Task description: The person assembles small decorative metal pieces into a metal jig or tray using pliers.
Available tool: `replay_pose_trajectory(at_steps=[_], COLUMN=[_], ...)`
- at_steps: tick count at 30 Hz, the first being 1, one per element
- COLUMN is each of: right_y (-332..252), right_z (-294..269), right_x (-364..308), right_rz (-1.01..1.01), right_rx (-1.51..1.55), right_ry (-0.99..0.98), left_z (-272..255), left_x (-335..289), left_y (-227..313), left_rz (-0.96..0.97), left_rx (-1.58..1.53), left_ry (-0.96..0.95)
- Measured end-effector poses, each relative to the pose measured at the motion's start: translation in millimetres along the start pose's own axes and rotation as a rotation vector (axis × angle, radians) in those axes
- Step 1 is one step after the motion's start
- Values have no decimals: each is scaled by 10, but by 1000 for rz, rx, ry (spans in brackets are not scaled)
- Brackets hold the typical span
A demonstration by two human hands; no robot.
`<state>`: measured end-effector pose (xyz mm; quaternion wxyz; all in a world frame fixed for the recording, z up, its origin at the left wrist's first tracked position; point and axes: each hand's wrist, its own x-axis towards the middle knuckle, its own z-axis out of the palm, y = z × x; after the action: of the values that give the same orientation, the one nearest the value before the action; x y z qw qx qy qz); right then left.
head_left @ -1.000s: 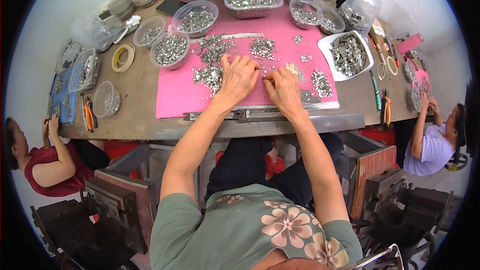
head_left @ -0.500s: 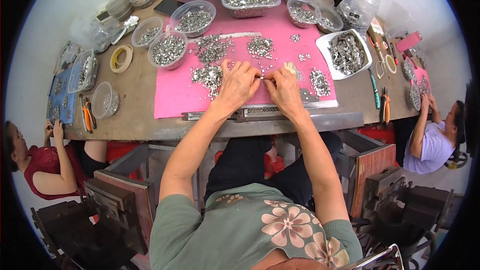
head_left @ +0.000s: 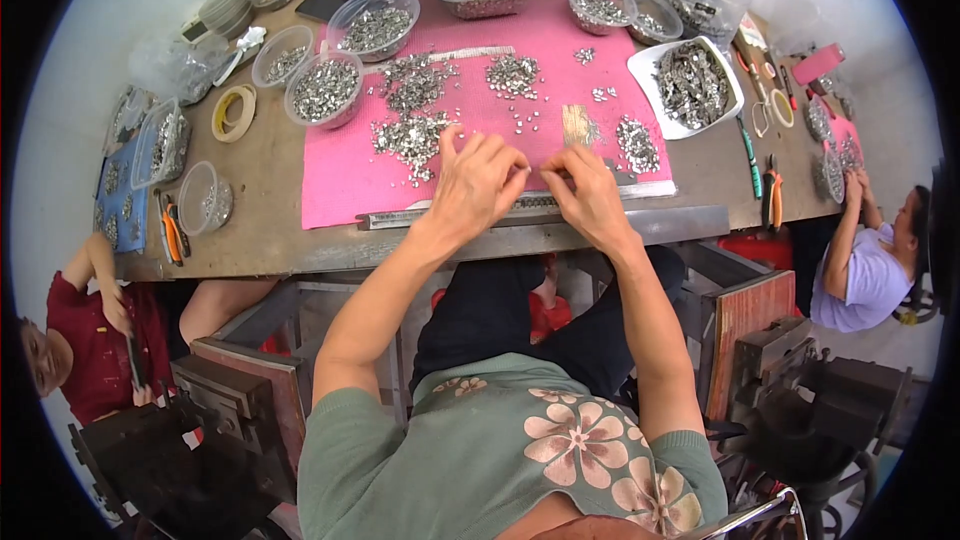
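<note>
My left hand is closed in a pinch, its thumb and index tips together just above a slotted metal strip at the table's front edge. Facing it across a small gap, my right hand also pinches. Whatever either hand holds is too small or hidden to make out. Beyond the left fingers lies a heap of small shiny metal pieces on the pink mat. Another heap of metal pieces sits right of my right hand, and a small tan block lies just beyond it.
Clear tubs of metal pieces, among them a round tub and a large rectangular tub, stand behind. A white dish is at right. Pliers, tape and more pliers flank the mat. Co-workers sit on both sides.
My hands have drawn slightly apart and lower, toward the front edge; the small bright piece seen between them before no longer shows. The co-worker at left has turned and lowered an arm.
</note>
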<state>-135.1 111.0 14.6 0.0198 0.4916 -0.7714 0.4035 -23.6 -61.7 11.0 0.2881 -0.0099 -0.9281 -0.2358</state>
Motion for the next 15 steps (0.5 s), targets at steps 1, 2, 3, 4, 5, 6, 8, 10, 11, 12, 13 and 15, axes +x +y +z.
replay_pose_trajectory(at_steps=[1, 2, 3, 4, 5, 6, 8, 10, 11, 12, 13, 15], right_y=[-31, -62, -88, -106, -117, -125, -127, -106, -100, -97, -95, -85], right_z=[-34, -44, -51, -62, -54, -29, 12, 54, 63, 62, 65, 53], right_x=[-84, -139, -185, -227, -260, -289, -328, -345, -349, -350, -362, -370], right_rz=[22, 24, -14, -51, -48, -64, -79, -100, -120, -120, -128, -134], right_rx=[55, 58, 49, 37, 37, 3, -46, -62, -77, -79, -89, -101], right_ry=[-22, -24, -15, -4, -3, 7, 28, 51, 72, 75, 76, 80], left_z=[-2, 4, 13, 39, 62, 82, 113, 126, 118, 104, 91, 30], left_x=[-74, -142, -200, -244, -275, -301, -314, -311, -313, -315, -322, -307], left_y=[57, 112, 157, 191, 212, 229, 245, 257, 263, 266, 265, 256], left_rz=[-3, 4, 11, 21, 22, 3, -14, -1, 2, -16, -37, -73], left_rx=[0, -33, -66, -61, -63, -51, -36, -11, -11, -34, -58, -74], left_ry=[-3, 0, 4, 20, 18, 25, 32, 50, 51, 42, 30, -4])
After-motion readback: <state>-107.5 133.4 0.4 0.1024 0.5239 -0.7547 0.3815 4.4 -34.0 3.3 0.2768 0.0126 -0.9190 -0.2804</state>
